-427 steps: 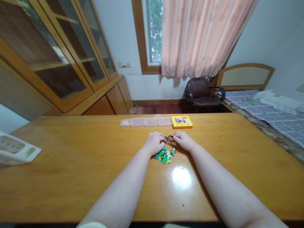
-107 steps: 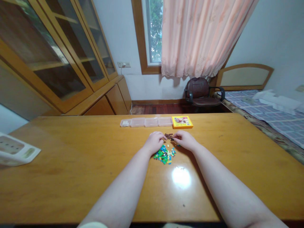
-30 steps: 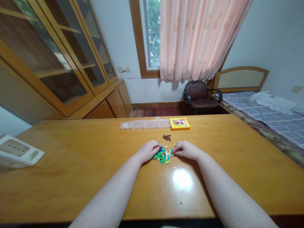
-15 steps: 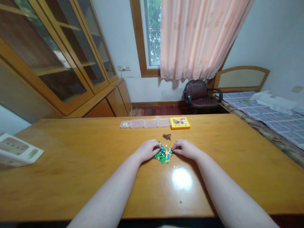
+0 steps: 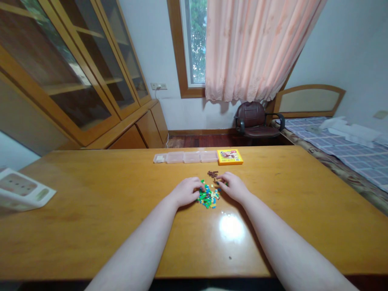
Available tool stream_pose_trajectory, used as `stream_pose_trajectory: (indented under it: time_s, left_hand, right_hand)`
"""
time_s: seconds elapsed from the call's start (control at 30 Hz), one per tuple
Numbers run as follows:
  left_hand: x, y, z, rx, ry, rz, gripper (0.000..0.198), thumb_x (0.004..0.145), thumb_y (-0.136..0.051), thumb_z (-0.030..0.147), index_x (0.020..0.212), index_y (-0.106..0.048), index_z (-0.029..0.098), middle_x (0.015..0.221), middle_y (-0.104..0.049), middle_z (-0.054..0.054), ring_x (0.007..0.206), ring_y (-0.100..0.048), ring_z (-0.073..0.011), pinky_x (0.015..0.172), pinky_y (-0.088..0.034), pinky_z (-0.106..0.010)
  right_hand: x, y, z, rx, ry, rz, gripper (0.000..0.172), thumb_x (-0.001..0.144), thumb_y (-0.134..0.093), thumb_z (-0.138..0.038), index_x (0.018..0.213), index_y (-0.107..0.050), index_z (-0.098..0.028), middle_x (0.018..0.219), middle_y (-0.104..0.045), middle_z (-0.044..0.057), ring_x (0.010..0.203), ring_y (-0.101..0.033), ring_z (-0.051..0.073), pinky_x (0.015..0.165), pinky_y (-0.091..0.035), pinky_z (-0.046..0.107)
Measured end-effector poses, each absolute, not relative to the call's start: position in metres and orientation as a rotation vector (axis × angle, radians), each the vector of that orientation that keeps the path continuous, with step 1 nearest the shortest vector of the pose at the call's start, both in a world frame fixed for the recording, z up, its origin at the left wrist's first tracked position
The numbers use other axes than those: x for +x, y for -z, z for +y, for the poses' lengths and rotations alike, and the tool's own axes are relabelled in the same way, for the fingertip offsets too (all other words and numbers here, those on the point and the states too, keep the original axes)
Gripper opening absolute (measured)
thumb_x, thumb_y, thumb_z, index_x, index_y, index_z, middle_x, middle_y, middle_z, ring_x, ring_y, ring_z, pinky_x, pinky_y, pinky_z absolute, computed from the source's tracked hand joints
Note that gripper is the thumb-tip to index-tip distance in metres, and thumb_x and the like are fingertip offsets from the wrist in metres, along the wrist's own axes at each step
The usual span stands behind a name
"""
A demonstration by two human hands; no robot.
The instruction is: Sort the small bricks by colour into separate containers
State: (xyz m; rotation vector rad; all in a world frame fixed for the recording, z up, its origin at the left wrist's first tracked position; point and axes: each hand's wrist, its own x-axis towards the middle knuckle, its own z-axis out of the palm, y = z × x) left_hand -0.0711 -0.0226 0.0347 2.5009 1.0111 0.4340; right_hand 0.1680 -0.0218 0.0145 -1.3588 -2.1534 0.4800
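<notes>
A mixed heap of small toy bricks [image 5: 208, 197], mostly green, blue, white and yellow, lies on the wooden table. My left hand [image 5: 188, 191] rests at the heap's left edge, fingers bent and apart from the thumb, touching the bricks. Beyond the heap is a small pile of brown bricks [image 5: 212, 173]. My right hand [image 5: 235, 187] is at the near right side of that pile, with thumb and fingertips drawn together. Whatever is between those fingertips is too small to make out. One pale brick [image 5: 212, 186] sits alone between the two piles.
A clear plastic compartment box [image 5: 191, 157] and a yellow box [image 5: 230, 157] stand along the far side of the wooden table [image 5: 106, 210]. A white object with an oval window [image 5: 26, 190] is at the left. Beyond the table is a brown armchair [image 5: 251, 119].
My right hand has moved from the right edge of the mixed heap, away from me, to the brown pile. My left hand has stayed at the heap, its fingers shifting slightly.
</notes>
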Motion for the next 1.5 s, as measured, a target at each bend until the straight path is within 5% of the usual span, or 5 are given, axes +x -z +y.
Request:
stream_pose_trajectory:
  time_s: [0.57,0.73,0.97,1.13,1.5]
  left_hand:
    - [-0.071,-0.03,-0.02,2.546,-0.371,1.086,0.034,0.076,-0.049,0.016,0.102,-0.068,0.025,0.09,-0.059,-0.002,0.084,-0.056,-0.0162,0.08,-0.044,-0.027]
    - [-0.071,-0.031,-0.02,2.557,-0.403,1.15,0.036,0.076,-0.048,0.015,0.106,-0.066,0.023,0.092,-0.06,-0.004,0.087,-0.056,-0.0174,0.083,-0.044,-0.029]
    - [-0.071,-0.027,-0.02,2.66,-0.399,1.176,0.044,0.079,-0.052,0.02,0.121,-0.059,0.029,0.131,-0.05,-0.007,0.119,-0.042,-0.0253,0.103,-0.031,-0.045]
    - [-0.073,-0.025,-0.018,2.697,-0.378,1.223,0.037,0.08,-0.051,0.019,0.112,-0.065,0.028,0.124,-0.057,-0.005,0.115,-0.046,-0.0244,0.103,-0.032,-0.045]
    - [-0.075,-0.028,-0.017,2.652,-0.447,1.322,0.033,0.077,-0.051,0.017,0.103,-0.07,0.026,0.117,-0.061,-0.005,0.109,-0.05,-0.0232,0.099,-0.036,-0.043]
  right_hand:
    - [0.154,-0.02,-0.04,-1.203,-0.33,-2.464,0.044,0.083,-0.057,-0.042,0.123,-0.057,-0.023,0.132,-0.05,0.01,0.124,-0.036,0.027,0.102,-0.026,0.045]
    - [0.154,-0.02,-0.038,-1.211,-0.343,-2.412,0.028,0.085,-0.055,-0.04,0.103,-0.067,-0.023,0.122,-0.057,0.009,0.119,-0.041,0.025,0.101,-0.028,0.045]
    - [0.155,-0.019,-0.038,-1.229,-0.314,-2.455,0.037,0.083,-0.057,-0.041,0.116,-0.062,-0.025,0.135,-0.048,0.009,0.127,-0.033,0.028,0.105,-0.022,0.049]
    - [0.157,-0.019,-0.037,-1.21,-0.299,-2.386,0.024,0.085,-0.056,-0.039,0.095,-0.07,-0.023,0.119,-0.059,0.008,0.119,-0.042,0.025,0.103,-0.027,0.046]
    - [0.156,-0.022,-0.04,-1.219,-0.356,-2.461,0.03,0.084,-0.056,-0.04,0.109,-0.067,-0.026,0.129,-0.053,0.008,0.125,-0.036,0.026,0.107,-0.021,0.049]
